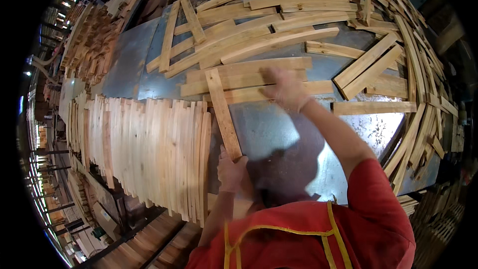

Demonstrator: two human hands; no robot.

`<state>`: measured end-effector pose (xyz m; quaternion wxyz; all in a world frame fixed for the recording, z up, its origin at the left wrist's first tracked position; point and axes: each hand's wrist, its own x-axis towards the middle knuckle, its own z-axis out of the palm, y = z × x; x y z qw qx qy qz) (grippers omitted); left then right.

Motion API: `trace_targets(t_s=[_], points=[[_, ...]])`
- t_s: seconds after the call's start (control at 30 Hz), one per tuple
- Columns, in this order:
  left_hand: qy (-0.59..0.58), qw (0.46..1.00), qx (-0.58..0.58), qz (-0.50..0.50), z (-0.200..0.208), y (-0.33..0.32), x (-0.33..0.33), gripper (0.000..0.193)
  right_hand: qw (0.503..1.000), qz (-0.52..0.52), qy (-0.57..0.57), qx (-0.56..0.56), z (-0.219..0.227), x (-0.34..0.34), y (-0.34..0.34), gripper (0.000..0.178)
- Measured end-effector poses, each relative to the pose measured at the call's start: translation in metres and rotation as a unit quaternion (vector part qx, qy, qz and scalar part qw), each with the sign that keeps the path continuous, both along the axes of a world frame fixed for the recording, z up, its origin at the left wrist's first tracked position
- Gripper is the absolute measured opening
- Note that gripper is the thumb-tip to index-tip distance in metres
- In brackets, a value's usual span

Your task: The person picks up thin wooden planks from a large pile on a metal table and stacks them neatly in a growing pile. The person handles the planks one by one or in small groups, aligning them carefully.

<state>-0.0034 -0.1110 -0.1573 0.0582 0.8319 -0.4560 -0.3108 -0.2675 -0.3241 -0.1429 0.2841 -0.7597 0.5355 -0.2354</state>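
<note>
We hold the near end of a wooden slat (223, 113) with our left hand (230, 173), fingers closed around it; it lies on the metal table (279, 129), just right of the row of sorted slats (144, 149). Our right hand (285, 89) rests farther away on a long board (249, 78); it is blurred, so we cannot tell its grip.

1. Metal table (279, 129): dull grey-blue sheet with bright glare patches.
2. Slat (223, 112) lying on the table: pale tan wood with darker brown grain streaks.
3. Stacked slats (149, 149), left of the table: light cream to orange-tan.
4. Sleeve (371, 194), below the table: red, with yellow trim (333, 234).
</note>
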Motion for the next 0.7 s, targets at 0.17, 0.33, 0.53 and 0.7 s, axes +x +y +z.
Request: trace_targets(t_s=[0.17,0.33,0.53,0.7], points=[[0.019,0.999,-0.038,-0.022,0.000,-0.007,0.028,0.102,0.958,-0.053,0.280,-0.042,-0.029,-0.061,-0.056,0.075],[-0.104,0.992,0.051,-0.045,0.002,0.004,0.051,0.094,0.973,-0.099,0.205,-0.050,-0.037,-0.067,0.079,0.085],[0.014,0.995,-0.052,-0.078,0.013,0.030,0.069,0.086,0.935,-0.242,0.251,0.065,-0.029,-0.045,0.238,0.095],[-0.060,0.992,-0.063,-0.091,0.026,0.082,0.105,0.079,0.926,-0.259,0.101,0.255,-0.025,-0.034,0.288,0.081]])
